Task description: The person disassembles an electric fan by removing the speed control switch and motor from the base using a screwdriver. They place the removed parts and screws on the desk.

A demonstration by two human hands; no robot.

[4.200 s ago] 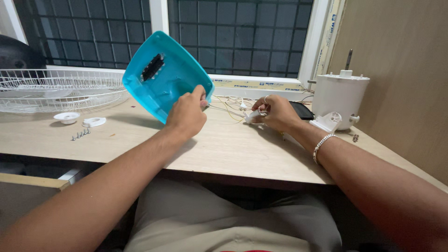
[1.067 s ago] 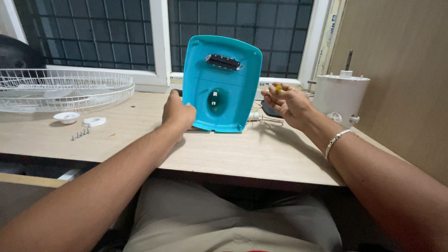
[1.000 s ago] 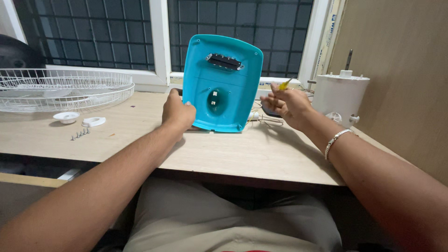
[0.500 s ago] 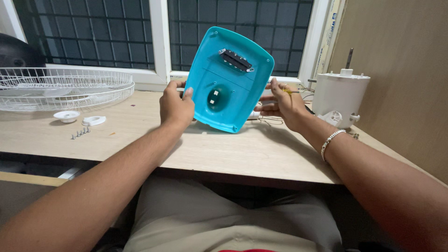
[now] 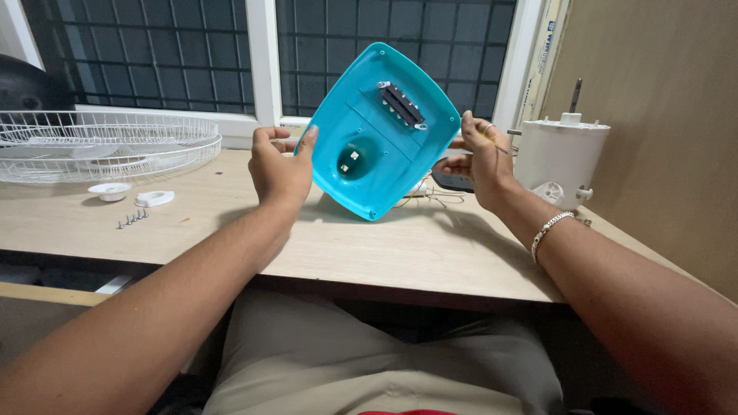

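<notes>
A dark window with a grille stands behind a pale wooden bench point(image 5: 369, 246), and a brown panel closes the right side. Above the bench, tilted with one corner down near the wood, is a turquoise cover point(image 5: 377, 131), a moulded plastic shell with a black switch block point(image 5: 401, 104) in its upper part and a round hollow in the middle. The left hand point(image 5: 278, 165) grips its left edge, thumb in front and fingers curled around behind. The right hand point(image 5: 480, 161) closes on the right edge and also pinches a thin yellow-handled tool point(image 5: 492, 142) between the fingers. The shell looks light and stiff, smooth and perhaps a little slippery, so I judge that the edges are the best place to hold it; the wires point(image 5: 430, 198) hanging from it onto the bench seem delicate. A strip of white tape with blue print runs up the window frame at the right. On the bench lie a white grille point(image 5: 108, 142), two white caps point(image 5: 131, 196), some screws point(image 5: 131, 222) and a white motor housing point(image 5: 560, 161).
</notes>
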